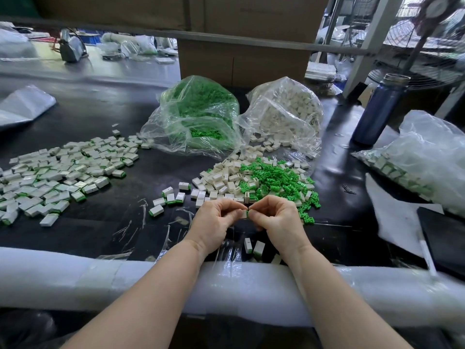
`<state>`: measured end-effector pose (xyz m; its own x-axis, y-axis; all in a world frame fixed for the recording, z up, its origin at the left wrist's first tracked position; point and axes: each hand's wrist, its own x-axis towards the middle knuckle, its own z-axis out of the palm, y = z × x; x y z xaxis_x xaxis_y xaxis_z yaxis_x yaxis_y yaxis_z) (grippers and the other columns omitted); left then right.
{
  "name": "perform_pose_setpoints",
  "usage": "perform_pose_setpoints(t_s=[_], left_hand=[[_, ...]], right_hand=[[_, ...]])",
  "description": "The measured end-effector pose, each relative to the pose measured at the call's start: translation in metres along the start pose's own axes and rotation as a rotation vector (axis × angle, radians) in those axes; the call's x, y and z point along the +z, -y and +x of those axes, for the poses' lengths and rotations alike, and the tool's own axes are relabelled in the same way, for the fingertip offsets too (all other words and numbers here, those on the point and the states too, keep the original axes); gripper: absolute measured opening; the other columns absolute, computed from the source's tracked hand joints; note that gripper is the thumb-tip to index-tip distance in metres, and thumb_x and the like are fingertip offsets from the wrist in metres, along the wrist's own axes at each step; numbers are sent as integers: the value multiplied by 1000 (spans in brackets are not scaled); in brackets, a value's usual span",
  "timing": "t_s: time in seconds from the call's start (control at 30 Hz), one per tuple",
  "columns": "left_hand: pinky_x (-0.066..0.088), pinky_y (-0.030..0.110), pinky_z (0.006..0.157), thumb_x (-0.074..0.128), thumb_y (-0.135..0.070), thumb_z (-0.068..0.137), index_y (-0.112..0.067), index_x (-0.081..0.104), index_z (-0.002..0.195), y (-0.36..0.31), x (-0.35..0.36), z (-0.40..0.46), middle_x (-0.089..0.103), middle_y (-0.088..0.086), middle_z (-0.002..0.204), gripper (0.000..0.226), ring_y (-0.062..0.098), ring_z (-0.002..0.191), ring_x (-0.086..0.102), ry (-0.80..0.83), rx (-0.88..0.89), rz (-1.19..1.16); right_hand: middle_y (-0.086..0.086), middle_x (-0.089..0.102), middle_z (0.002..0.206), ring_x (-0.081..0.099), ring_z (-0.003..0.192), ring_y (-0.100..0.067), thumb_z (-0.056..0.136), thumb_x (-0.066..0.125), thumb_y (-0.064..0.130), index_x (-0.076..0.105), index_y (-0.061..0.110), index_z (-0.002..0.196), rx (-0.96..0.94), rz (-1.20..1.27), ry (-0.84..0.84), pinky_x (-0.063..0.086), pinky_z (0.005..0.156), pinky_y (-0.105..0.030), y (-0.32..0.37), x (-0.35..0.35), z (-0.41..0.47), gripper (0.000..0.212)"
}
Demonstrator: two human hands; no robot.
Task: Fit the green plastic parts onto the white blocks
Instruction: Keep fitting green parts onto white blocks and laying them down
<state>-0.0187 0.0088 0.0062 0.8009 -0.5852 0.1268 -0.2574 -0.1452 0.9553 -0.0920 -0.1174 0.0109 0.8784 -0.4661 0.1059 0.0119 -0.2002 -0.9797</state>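
My left hand [216, 220] pinches a small white block [243, 214] just above the black table. My right hand [274, 217] presses a green plastic part [248, 213] against the block's right end; only a sliver of green shows between my fingertips. Right behind my hands lies a mixed heap of loose white blocks [221, 180] and green parts [274, 180]. Two fitted blocks [254, 246] lie below my hands near the table edge.
A spread of fitted blocks [55, 177] covers the left of the table. Clear bags of green parts [198, 114] and of white blocks [286, 112] stand behind the heap. A blue bottle [377, 112], a bag of fitted blocks [422, 159] and a dark tablet [442, 238] sit on the right. White foam padding [100, 280] lines the near edge.
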Motion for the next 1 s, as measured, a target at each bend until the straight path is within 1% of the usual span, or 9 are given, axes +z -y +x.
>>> perform_pose_setpoints(t_s=[0.1,0.2,0.33,0.47,0.57,0.63,0.73,0.87,1.0], left_hand=[[48,12,77,63,-5,85,-21,69,82,-1,0,-1,69,-1,82,18,7,79,62,12,-12,16],[49,15,81,63,-6,85,-22,70,82,-1,0,-2,69,-5,81,18,5,79,62,31,-26,36],[45,7,74,63,-4,85,-18,70,81,-2,0,-2,67,-10,75,17,-6,69,59,61,-24,49],[45,7,71,62,-1,85,-14,69,81,-4,0,-3,65,-9,73,15,-4,66,58,81,-32,51],[45,6,69,62,0,84,-10,70,84,-5,-1,-3,65,-8,73,13,-7,64,58,98,-34,55],[45,6,70,63,-1,84,-10,70,84,-5,-1,-4,65,-7,74,12,-4,66,59,105,-42,56],[48,11,73,63,0,84,-12,70,80,-6,-1,-4,65,-4,73,14,3,70,59,100,-51,36],[50,13,75,63,0,84,-14,69,79,-7,-1,-5,66,-3,74,16,6,71,60,108,-54,33],[50,13,75,64,0,84,-14,69,78,-8,-1,-6,65,-3,75,16,6,72,59,118,-55,32]], right_hand=[[-4,59,58,51,48,-6,77,68,-6,62,13,70,20,14,13,46,51,-19,0,-1,0,21],[-4,58,59,51,51,-7,76,70,-4,60,15,74,29,-12,11,47,52,-20,-2,-2,0,21],[-2,58,58,50,49,-5,74,70,-5,59,14,73,21,-37,33,45,51,-22,-3,-3,1,23],[1,58,58,50,49,-4,72,70,-8,59,14,69,22,-29,56,44,49,-19,-4,-4,2,25],[-1,60,61,53,52,-6,72,69,-9,60,13,69,34,-22,77,45,49,-19,-4,-6,1,24],[-1,60,62,54,52,-5,72,69,-9,61,13,69,41,-21,86,45,48,-18,-4,-7,1,24],[0,60,60,54,49,-4,71,68,-11,61,12,69,49,-12,95,44,47,-17,-4,-7,1,24],[2,61,57,54,48,-3,71,68,-12,61,12,69,59,-3,107,43,46,-16,-3,-8,1,25],[0,60,58,53,47,-3,71,67,-13,61,11,68,70,7,119,42,45,-16,-2,-9,1,25]])
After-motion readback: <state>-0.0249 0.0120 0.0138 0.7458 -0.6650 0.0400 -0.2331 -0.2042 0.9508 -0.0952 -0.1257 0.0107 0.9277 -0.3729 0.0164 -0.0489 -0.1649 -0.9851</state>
